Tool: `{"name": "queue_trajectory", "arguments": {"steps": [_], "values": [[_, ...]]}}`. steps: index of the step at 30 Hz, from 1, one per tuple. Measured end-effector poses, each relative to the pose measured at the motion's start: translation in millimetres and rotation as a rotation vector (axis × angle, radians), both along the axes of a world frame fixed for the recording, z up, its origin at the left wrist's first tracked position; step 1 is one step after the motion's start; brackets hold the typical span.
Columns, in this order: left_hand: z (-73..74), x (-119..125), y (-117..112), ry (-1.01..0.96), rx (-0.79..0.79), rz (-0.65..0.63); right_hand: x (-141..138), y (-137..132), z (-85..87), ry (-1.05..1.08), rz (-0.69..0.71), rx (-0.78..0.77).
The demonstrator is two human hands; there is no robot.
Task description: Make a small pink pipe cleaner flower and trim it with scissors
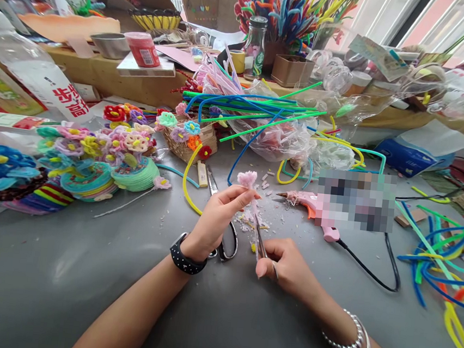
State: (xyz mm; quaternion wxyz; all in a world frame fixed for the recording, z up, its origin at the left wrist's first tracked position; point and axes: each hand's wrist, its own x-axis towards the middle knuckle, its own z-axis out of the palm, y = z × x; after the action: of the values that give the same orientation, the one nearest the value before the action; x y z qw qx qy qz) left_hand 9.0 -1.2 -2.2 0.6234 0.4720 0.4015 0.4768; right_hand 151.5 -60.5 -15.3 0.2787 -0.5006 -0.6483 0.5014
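My left hand (pixel 215 219) pinches a small fuzzy pink pipe-cleaner piece (pixel 248 179), held up above the grey table (pixel 83 269). My right hand (pixel 284 266) is closed around small scissors (pixel 260 242), whose blades point up toward the pink piece. Pink trimmings (pixel 248 219) lie scattered on the table under both hands. A larger pair of scissors (pixel 222 233) lies flat beneath my left hand. A black watch sits on my left wrist and a beaded bracelet on my right.
A pink glue gun (pixel 311 206) with a black cord lies right of my hands. Finished pipe-cleaner flowers and coiled baskets (pixel 106 156) crowd the left. Loose pipe cleaners (pixel 441 260) sprawl at the right, and bagged ones (pixel 262 117) lie behind. A cluttered wooden shelf (pixel 114 75) stands at the back.
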Motion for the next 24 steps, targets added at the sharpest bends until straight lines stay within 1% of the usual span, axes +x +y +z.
{"name": "queue_trajectory", "arguments": {"steps": [2,6,8,11,13,20,24], "values": [[0.2,-0.9,0.7,0.008,-0.002,0.015,-1.2,0.5,1.5,-0.007,-0.035,0.0],[0.6,-1.6,1.2,0.019,-0.002,0.034,-1.4,1.0,2.6,0.014,-0.028,-0.023],[1.0,-1.1,0.6,0.022,-0.002,0.025,-0.1,0.7,2.1,0.039,0.0,-0.02],[2.1,0.4,-0.7,0.041,0.001,0.001,2.3,0.2,1.3,0.086,0.085,-0.007],[3.0,1.2,-1.5,0.058,0.003,-0.004,3.1,-0.1,1.2,0.092,0.108,0.0],[3.3,0.4,-1.0,0.044,0.003,0.025,-1.6,-0.1,0.8,0.041,-0.023,-0.026],[2.8,0.6,-1.1,0.029,-0.01,0.03,-1.6,-0.5,-0.1,0.053,-0.018,-0.033]]}}
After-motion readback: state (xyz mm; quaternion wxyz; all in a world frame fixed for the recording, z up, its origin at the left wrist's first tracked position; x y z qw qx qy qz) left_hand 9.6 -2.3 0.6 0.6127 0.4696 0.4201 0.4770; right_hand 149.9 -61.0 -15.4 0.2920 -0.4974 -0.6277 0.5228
